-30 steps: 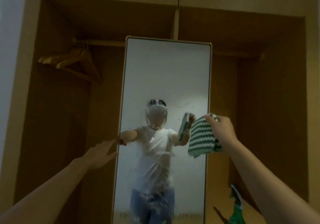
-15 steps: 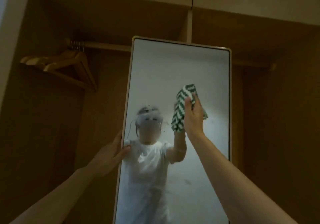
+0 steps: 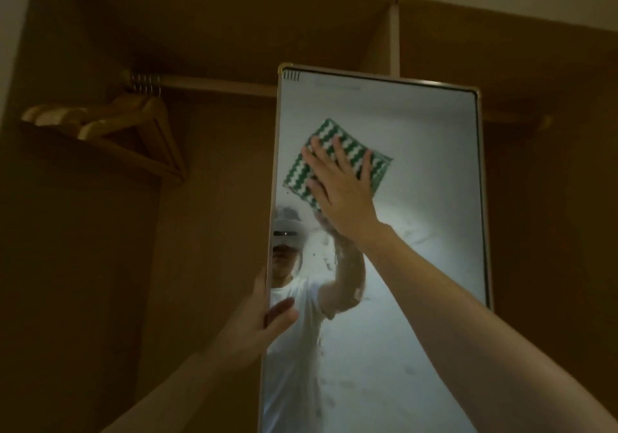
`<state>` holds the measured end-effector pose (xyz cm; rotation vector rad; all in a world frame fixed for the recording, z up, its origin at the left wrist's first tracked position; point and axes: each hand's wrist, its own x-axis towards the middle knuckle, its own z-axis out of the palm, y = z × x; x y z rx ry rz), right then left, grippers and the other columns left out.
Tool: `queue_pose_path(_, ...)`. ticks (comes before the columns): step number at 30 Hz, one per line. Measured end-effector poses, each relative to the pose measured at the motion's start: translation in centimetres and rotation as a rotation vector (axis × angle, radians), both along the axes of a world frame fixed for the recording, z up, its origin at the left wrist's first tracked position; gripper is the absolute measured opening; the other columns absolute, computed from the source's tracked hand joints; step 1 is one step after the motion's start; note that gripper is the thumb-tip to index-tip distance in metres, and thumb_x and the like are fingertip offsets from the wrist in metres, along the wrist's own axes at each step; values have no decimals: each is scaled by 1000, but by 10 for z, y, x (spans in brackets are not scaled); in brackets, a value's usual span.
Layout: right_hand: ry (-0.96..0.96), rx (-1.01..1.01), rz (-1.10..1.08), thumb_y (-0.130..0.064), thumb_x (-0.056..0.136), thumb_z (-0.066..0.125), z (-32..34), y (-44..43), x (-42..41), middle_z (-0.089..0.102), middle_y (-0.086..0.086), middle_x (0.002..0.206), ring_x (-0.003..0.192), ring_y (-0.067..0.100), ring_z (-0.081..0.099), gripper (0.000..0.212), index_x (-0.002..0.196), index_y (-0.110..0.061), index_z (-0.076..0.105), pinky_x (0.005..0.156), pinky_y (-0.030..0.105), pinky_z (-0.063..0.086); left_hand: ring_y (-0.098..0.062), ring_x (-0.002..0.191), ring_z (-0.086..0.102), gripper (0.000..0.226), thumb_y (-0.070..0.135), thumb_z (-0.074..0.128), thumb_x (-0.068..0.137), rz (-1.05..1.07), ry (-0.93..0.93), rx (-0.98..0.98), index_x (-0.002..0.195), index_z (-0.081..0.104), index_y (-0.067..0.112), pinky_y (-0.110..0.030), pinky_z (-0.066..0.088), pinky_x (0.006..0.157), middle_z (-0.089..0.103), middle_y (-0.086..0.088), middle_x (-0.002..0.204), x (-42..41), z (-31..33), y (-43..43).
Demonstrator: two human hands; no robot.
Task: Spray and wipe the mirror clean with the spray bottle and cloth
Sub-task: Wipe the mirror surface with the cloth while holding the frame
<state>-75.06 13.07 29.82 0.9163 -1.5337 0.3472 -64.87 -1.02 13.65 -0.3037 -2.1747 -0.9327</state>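
Far left: a strip of pale wall [image 3: 13,14] at the frame edge, then the dim brown interior of an open wardrobe [image 3: 207,232]. A cluster of wooden hangers [image 3: 110,121] hangs from the rail [image 3: 214,84] near its left end; how many there are is hard to tell, since they overlap in the low light.

Lower left: the left forearm enters from the bottom edge, elbow cut off. The left hand [image 3: 254,329] grips the left edge of the mirror [image 3: 418,198], thumb lying on the glass, the other fingers wrapped behind the frame and hidden.

Centre: the mirror stands upright in front of the wardrobe, thin pale frame, its bottom cut off by the frame edge. The glass shows smears and dried spots around and below the wiping hand. It reflects a person in a white shirt wearing a head-mounted device; the reflection is partly covered by the real right arm.

Upper centre: a green-and-white zigzag cloth [image 3: 321,145] lies flat against the glass in the mirror's upper left part, tilted like a diamond. The right hand [image 3: 341,191] presses it with open palm, fingers spread across it; the cloth's lower right part is hidden under the hand. The right forearm runs down to the bottom right corner.

Above the mirror, a vertical divider [image 3: 394,38] splits the upper shelf. Right of the mirror: dark wardrobe panel, detail not legible. Spray bottle not in view.
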Motion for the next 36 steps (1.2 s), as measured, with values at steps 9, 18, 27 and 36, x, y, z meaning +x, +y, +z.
queue_pose_path(9,202,393,-39,-41,94,33,-124,12,-12,22,-6,155,145,18,11,60,149,-29,12,114,53,-2,11,118,48,79,56,56,79,-54,49,-56,142,21,24,-18,44,100,45,37,127,-3,5,-2)
queue_pose_path(18,-95,-55,-89,-56,92,20,-102,75,-52,-6,-2,157,145,11,-10,73,150,-18,-2,117,36,-11,7,125,44,90,42,59,80,-80,29,68,139,-8,43,2,39,87,2,12,157,-2,1,6)
queue_pose_path(27,-69,-53,-86,-59,84,10,19,17,-9,-1,-1,159,146,16,-6,77,151,-20,4,113,42,-14,-8,136,34,84,43,68,75,-315,88,209,126,5,65,-16,45,96,10,48,140,-14,-10,-2)
queue_pose_path(36,180,345,-79,-53,94,27,-145,4,-6,2,-4,158,146,16,-7,68,150,-21,5,115,48,-2,12,134,25,89,70,54,70,-100,82,-39,138,1,50,-16,32,110,18,36,147,-7,-1,1)
